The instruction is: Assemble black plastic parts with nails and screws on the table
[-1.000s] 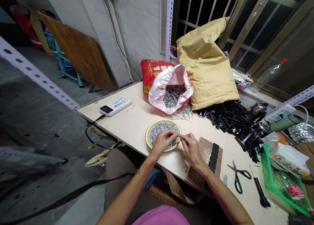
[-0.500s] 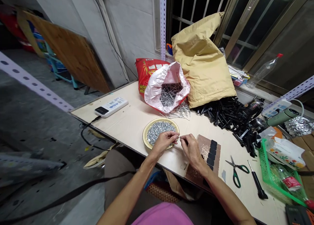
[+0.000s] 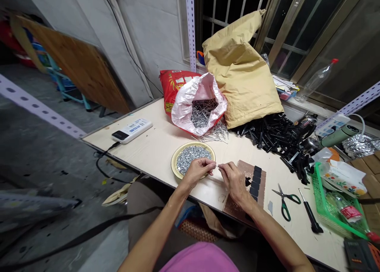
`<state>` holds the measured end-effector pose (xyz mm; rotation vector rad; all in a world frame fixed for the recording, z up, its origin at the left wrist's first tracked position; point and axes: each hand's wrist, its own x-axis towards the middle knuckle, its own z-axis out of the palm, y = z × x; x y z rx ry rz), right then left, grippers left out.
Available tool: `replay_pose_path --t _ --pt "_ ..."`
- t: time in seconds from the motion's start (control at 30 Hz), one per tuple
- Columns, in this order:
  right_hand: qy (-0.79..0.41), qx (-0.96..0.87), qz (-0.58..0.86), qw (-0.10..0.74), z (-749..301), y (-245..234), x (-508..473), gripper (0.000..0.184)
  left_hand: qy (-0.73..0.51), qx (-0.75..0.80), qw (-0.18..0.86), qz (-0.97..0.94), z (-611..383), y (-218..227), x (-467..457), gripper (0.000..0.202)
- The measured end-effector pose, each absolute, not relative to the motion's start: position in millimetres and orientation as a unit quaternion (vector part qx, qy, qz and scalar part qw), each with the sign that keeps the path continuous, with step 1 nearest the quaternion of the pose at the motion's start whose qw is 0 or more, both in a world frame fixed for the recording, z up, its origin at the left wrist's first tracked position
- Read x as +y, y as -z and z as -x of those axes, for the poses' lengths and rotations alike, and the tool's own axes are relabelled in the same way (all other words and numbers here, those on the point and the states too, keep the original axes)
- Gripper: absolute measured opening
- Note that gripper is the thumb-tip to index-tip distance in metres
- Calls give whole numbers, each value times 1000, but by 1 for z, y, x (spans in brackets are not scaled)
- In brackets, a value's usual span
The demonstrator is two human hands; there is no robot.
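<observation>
My left hand (image 3: pixel 198 171) is closed in a pinch over the right rim of a yellowish dish (image 3: pixel 173 164) full of small silvery metal pieces (image 3: pixel 190 156). Facing it, my right hand (image 3: pixel 234 181) pinches one end of a thin metal pin (image 3: pixel 217 166). The pin spans the short gap between the fingertips of both hands. Whatever else lies inside the left fingers is too small to make out. Beside and partly under my right hand is a brown board (image 3: pixel 262 197) bearing a row of black pads (image 3: pixel 255 185). A small black piece (image 3: pixel 247 181) shows by the right palm.
Behind the dish, an open red-and-white bag (image 3: pixel 181 112) spills long metal pins (image 3: pixel 218 133). A tan sack (image 3: pixel 246 86) leans over heaped black parts (image 3: pixel 267 133). Scissors (image 3: pixel 284 203), a screwdriver (image 3: pixel 310 212) and a green basket (image 3: pixel 319 193) lie right; a white power bank (image 3: pixel 133 130) left.
The camera view has shifted slightly. My hands have drawn a little apart, showing more of the pin between them. The small black piece by my right palm is more exposed.
</observation>
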<state>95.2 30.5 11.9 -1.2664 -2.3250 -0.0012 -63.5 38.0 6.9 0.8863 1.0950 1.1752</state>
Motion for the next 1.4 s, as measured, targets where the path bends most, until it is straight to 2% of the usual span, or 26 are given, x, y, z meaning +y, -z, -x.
replay_pose_path --t 0.17,0.33,0.53,0.73,0.9,1.03,1.27,1.33,1.4 --pt "29 -870 442 215 -100 -14 31 19 -465 479 613 -422 67 -6 38 32" --pt "-83 -864 441 229 -105 -15 31 15 -449 472 611 -449 67 -3 37 32" --pt "-1 -874 442 200 -107 -15 29 19 -452 466 624 -434 64 -4 35 33" --pt "-22 -875 433 215 -112 -18 27 12 -459 464 626 -427 62 -4 33 33" --pt "33 -878 433 203 -117 -16 24 21 -452 466 628 -430 57 -1 34 37" --pt "-32 -861 454 227 -118 -23 24 20 -453 477 577 -485 51 -2 32 34" --pt "-240 -796 475 288 -122 -29 26 21 -428 491 396 -647 44 -6 30 29" --pt "-220 -803 477 283 -124 -27 25 20 -416 492 384 -661 42 -7 30 29" --pt "-135 -824 480 269 -124 -26 23 21 -414 500 379 -659 39 -7 30 30"
